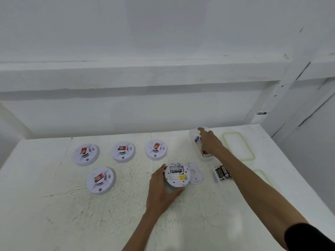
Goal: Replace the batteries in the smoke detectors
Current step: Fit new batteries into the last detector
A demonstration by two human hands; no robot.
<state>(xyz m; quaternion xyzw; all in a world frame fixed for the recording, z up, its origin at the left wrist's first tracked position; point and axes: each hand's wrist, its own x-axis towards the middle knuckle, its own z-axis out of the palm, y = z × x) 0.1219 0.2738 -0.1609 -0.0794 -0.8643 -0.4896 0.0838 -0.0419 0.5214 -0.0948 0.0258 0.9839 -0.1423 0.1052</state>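
A person works at a scuffed white worktop [108, 214], both bare arms stretched out from the near edge. The left hand [159, 189] cups an overturned smoke detector [176, 175] at the centre, thumb and fingers [163, 168] spread wide around its rim, label side up; its detached mounting plate [195, 175] lies touching it on the right. The right hand [211, 144] reaches into a clear plastic container [194, 134] at the far right, where a blue battery [196, 138] lies; whether those fingers have closed on anything cannot be told. A cluster of dark batteries [222, 173] lies in a second clear container just nearer. A green-rimmed lid [238, 145] rests to the right. Four more smoke detectors [101, 180], face up with red tags, lie to the left: three in a far row, one nearer.
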